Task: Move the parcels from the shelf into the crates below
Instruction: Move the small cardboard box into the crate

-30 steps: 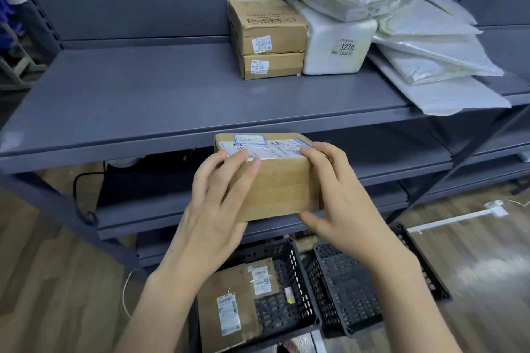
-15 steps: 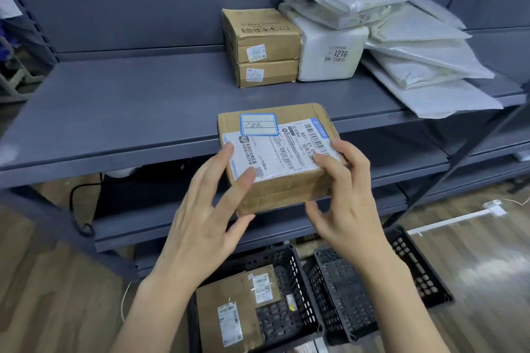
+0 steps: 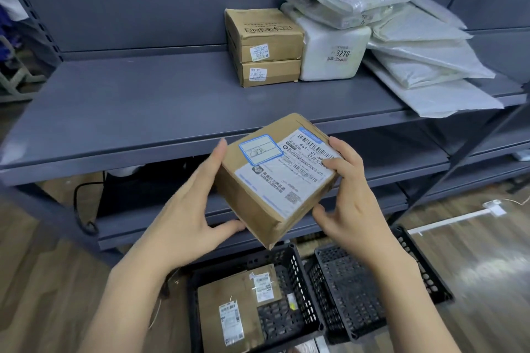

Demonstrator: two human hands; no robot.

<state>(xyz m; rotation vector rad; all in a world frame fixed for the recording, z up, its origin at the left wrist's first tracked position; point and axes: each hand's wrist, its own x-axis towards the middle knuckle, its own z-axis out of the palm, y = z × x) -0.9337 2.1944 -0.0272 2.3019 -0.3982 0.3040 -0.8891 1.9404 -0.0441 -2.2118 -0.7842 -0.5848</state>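
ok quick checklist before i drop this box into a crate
1. Both hands on the box: left hand and right hand grip opposite sides. ok
2. Box level: tilted, one corner down. not ok
3. Box clear of the shelf: ok
4. Right crate has room: looks empty. ok
5. Left crate has room: flat parcels fill much of it. cannot tell
6. Box directly above a crate: cannot tell

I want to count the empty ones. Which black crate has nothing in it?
The right-hand crate shows only bare mesh; the left-hand crate already holds cardboard parcels.

parcels on shelf; crates below
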